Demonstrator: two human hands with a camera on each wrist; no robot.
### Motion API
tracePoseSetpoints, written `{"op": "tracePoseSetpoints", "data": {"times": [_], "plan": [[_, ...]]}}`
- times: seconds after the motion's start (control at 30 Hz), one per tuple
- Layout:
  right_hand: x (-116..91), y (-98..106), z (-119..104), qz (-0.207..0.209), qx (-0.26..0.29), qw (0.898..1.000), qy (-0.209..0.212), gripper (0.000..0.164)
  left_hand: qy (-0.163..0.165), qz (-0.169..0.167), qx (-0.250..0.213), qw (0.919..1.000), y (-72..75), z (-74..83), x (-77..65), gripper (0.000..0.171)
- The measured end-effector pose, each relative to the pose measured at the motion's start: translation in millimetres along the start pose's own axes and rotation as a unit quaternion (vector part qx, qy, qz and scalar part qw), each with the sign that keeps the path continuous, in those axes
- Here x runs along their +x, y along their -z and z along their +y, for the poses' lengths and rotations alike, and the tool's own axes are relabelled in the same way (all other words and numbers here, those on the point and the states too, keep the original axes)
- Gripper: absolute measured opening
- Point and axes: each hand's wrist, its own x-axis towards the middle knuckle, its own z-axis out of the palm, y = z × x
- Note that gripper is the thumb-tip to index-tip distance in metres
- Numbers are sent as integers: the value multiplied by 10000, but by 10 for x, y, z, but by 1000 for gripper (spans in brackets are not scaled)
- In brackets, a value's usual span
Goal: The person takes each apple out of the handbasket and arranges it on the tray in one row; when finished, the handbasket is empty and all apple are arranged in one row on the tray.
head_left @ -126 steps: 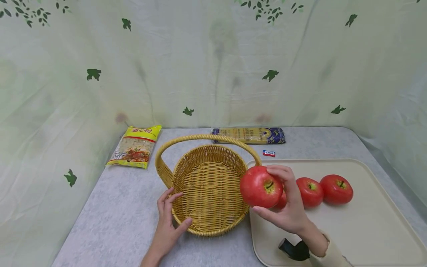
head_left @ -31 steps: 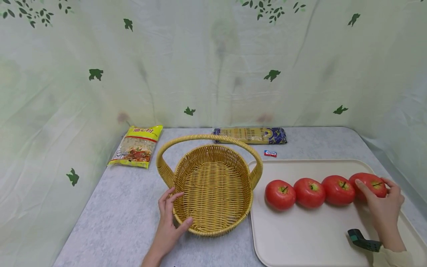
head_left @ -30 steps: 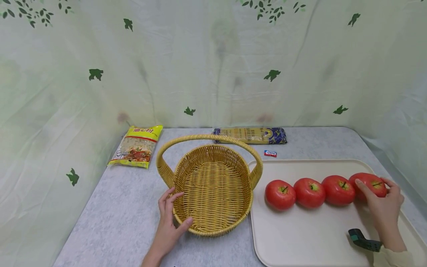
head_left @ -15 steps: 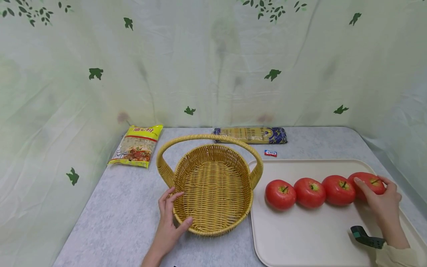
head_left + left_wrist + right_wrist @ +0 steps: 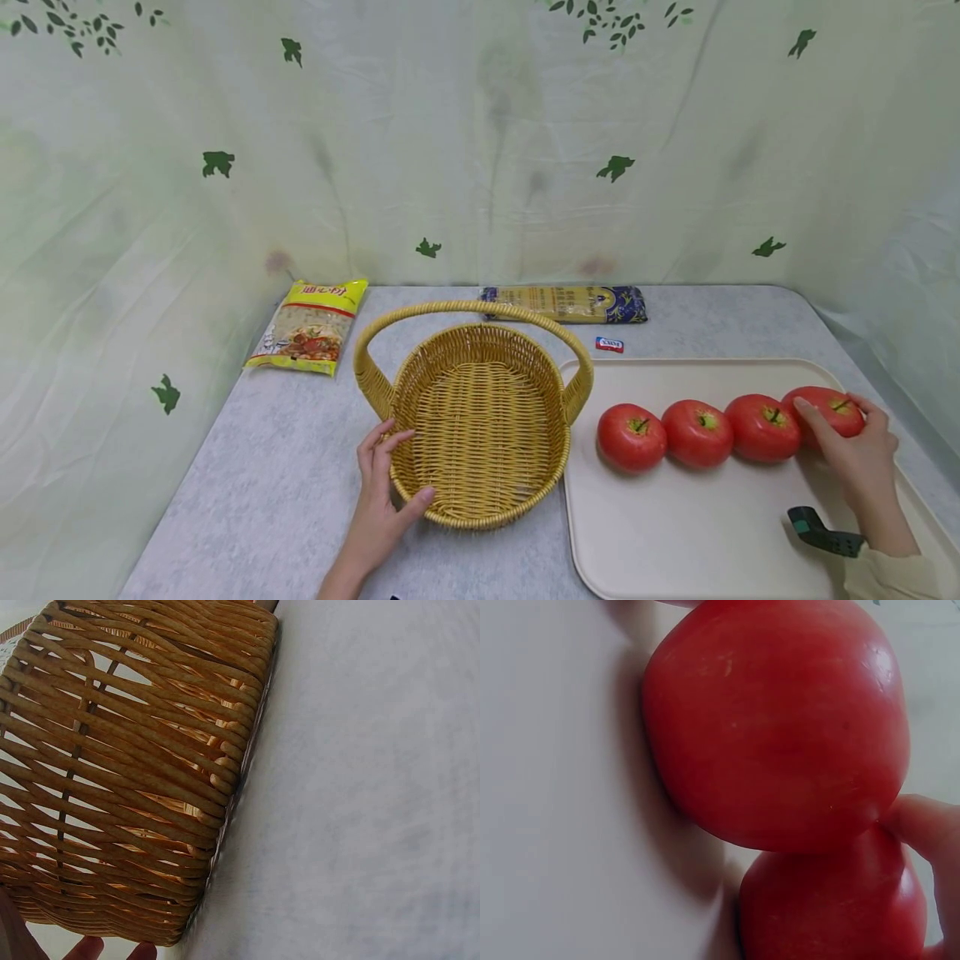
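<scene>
My left hand (image 5: 381, 508) holds the near left rim of a round wicker basket (image 5: 480, 523) with a tall arched handle; its fingers and thumb reach over the edge. In the left wrist view, fingertips (image 5: 86, 948) show below the woven side. At the right end of a row on the tray (image 5: 675, 542), my right hand (image 5: 862, 454) grips a red apple (image 5: 817, 407) between thumb and fingers. Touching it on the left is another apple (image 5: 762, 427). Two more, a middle apple (image 5: 697, 433) and a left apple (image 5: 632, 437), continue the row. The basket's inside shows bare weave.
A yellow pasta bag (image 5: 309, 329) lies at the back left. Behind the basket are a long noodle packet (image 5: 566, 304) and a small red-and-blue wrapper (image 5: 609, 344). A patterned curtain (image 5: 480, 142) encloses the back and sides of the table (image 5: 247, 492).
The apple that my right hand held up beside the basket is now at the row's right end. Over the last second it shifted slightly left. My left hand stayed on the basket.
</scene>
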Motion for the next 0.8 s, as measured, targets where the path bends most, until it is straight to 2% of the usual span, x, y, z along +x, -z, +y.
{"op": "tracePoseSetpoints", "data": {"times": [0.47, 0.8], "plan": [[-7, -31, 19, -7, 82, 9999, 116, 91, 33, -14, -20, 10000, 2, 12, 6, 65], [-32, -33, -4, 20, 123, 9999, 43, 93, 74, -22, 15, 10000, 8, 18, 9, 65]]}}
